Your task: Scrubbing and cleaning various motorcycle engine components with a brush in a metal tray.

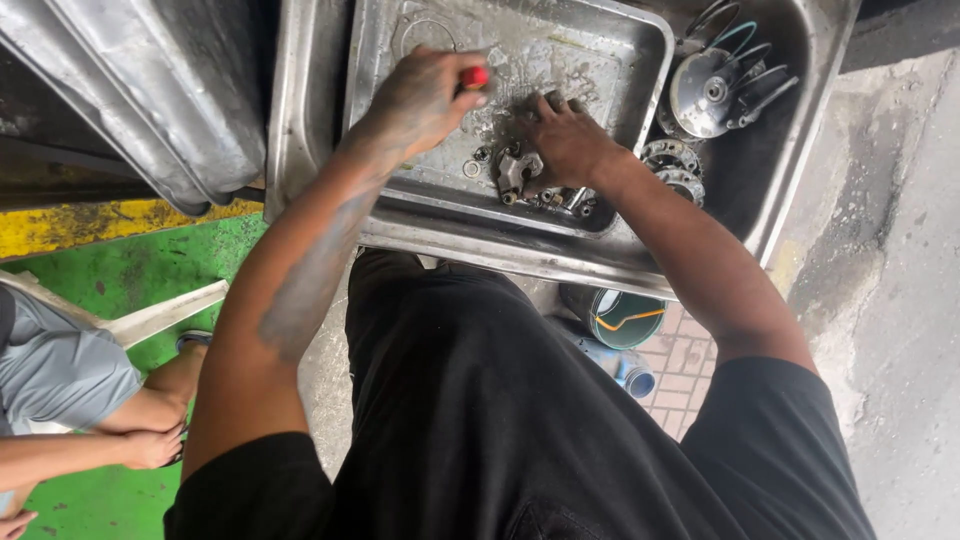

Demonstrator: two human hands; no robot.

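Scrubbing underway: left hand (425, 100) grips a red-handled tool (474, 77); right hand (565, 140) clamps the grey metal caliper-like part (518, 172) in a steel tray (640, 60), upper centre.

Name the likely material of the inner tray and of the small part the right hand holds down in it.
Inner tray: probably stainless steel, judging by its dull silver sheen with stains. Small part under the right hand: apparently cast metal, grey, matte and grimy.

Red tool handle (474, 77); grey steel tray (620, 40); green floor (130, 275).
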